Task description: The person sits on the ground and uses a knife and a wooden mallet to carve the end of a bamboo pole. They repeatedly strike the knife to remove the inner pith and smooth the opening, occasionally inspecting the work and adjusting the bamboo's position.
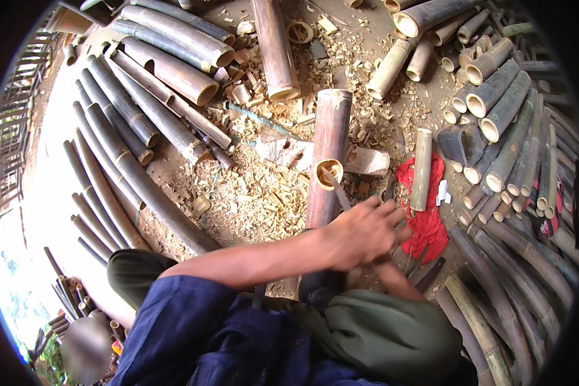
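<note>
My left hand [363,233] reaches across my body and is closed around the handle of a thin blade tool [336,188]. The tool's tip sits inside a short yellow bamboo ring [328,172]. The ring rests on top of a long brown bamboo pole [330,132], which lies pointing away from me over a flat wooden block [367,161]. My right hand [392,258] lies under the left one and is mostly hidden; only its wrist and forearm show, so its grip is unclear. My knees in green and blue cloth fill the lower edge.
Long grey-green bamboo poles [119,128] lie stacked at the left and top left. Cut hollow bamboo sections [502,109] are piled at the right. A red cloth [431,219] with a short bamboo piece [421,168] on it lies right of the pole. Shavings and offcuts [257,199] cover the ground.
</note>
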Demonstrator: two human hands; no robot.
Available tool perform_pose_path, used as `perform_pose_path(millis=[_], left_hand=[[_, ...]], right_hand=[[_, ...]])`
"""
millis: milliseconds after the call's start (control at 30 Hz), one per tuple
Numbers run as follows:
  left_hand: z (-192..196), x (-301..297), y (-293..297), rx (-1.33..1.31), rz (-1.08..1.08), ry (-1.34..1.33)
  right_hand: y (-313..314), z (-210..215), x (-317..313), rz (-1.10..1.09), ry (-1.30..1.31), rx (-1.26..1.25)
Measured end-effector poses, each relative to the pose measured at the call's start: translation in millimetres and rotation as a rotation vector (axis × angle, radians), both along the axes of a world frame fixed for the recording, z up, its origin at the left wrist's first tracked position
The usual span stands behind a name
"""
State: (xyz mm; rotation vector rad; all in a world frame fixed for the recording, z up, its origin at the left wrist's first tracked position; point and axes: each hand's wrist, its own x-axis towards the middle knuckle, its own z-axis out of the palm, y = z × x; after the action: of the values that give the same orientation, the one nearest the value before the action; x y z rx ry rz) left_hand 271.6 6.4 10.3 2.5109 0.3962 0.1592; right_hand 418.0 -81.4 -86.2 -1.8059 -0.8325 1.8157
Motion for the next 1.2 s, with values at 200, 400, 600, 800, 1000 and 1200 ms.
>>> perform_pose_path(millis=[200,400,600,800,1000,1200], left_hand=[[-39,43,47,-0.458,0.262,0.026],[-67,18,36,-0.467,1.055,-0.736],[-55,13,44,-0.463,1.032,-0.46],[-57,47,52,-0.512,0.201,0.097],[-45,14,65,-0.555,0.636,-0.381],[-62,-6,53,-0.446,1.21,-0.877]], right_hand=[[74,-16,97,0.764,-0.979,0.506],[197,78,0,1.297,-0.895,1.232],[193,82,-17,1.335,-1.073,0.543],[81,15,70,0.356,-0.655,0.215],[169,78,24,1.019,-0.978,0.256],[223,80,-41,1.524,-0.99,1.139]])
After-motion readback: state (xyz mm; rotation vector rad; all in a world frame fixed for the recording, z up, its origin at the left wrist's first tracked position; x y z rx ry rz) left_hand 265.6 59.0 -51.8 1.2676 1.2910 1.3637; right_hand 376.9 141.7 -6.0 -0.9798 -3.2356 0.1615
